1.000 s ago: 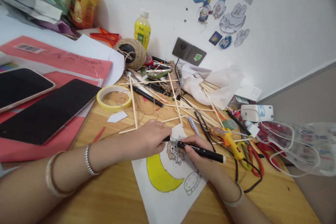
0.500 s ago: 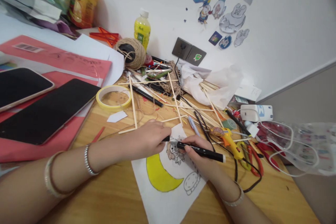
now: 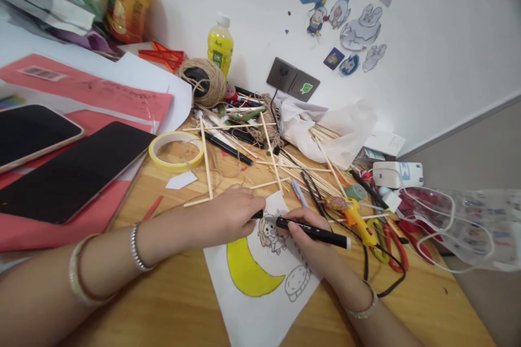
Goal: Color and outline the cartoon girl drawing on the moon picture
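A white sheet of paper (image 3: 260, 303) with a yellow crescent moon and a small cartoon figure lies on the wooden table (image 3: 175, 303). My right hand (image 3: 309, 244) grips a black marker (image 3: 315, 232) with its tip on the cartoon figure. My left hand (image 3: 232, 214) rests curled on the sheet's upper left edge. It pinches a small black piece, probably the marker's cap (image 3: 257, 214).
Wooden sticks (image 3: 268, 157), a tape roll (image 3: 177, 150), a twine ball (image 3: 205, 81) and pens lie behind the sheet. A yellow glue gun (image 3: 358, 219) and red pliers (image 3: 396, 246) sit at the right. Two phones (image 3: 73, 173) on red folders are at the left.
The marker's tip has shifted slightly on the cartoon figure; the right hand moved a little. The left hand stays put.
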A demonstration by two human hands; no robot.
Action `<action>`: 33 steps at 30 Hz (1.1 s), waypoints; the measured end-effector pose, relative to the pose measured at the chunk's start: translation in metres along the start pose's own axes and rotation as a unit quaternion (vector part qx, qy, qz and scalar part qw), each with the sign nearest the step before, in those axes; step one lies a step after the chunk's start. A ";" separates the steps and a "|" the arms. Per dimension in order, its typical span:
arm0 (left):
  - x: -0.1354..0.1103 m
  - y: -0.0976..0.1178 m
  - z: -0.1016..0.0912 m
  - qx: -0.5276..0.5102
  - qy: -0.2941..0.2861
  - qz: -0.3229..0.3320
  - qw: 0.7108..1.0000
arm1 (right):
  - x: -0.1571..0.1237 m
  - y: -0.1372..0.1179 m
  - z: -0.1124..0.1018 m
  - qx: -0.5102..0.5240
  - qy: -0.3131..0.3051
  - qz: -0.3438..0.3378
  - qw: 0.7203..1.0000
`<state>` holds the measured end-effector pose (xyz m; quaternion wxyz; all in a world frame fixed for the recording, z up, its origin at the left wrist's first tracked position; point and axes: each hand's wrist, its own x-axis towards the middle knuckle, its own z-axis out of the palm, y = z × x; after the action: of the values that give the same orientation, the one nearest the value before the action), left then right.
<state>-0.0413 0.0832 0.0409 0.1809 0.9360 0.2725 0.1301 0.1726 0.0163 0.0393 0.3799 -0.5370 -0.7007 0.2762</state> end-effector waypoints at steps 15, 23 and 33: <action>-0.005 0.005 -0.011 -0.052 -0.019 -0.012 0.998 | -0.002 0.009 -0.001 0.045 0.028 0.052 0.997; -0.022 -0.004 -0.016 -0.149 -0.030 -0.076 0.985 | -0.002 0.016 -0.001 0.149 0.190 0.045 0.969; -0.007 -0.018 -0.024 0.123 0.129 -0.106 0.978 | 0.005 0.008 -0.003 0.087 0.279 -0.027 0.956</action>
<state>-0.0634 0.0998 0.0546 0.0410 0.8923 0.4049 0.1954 0.1786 0.0235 0.0360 0.6124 -0.5388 -0.5545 0.1651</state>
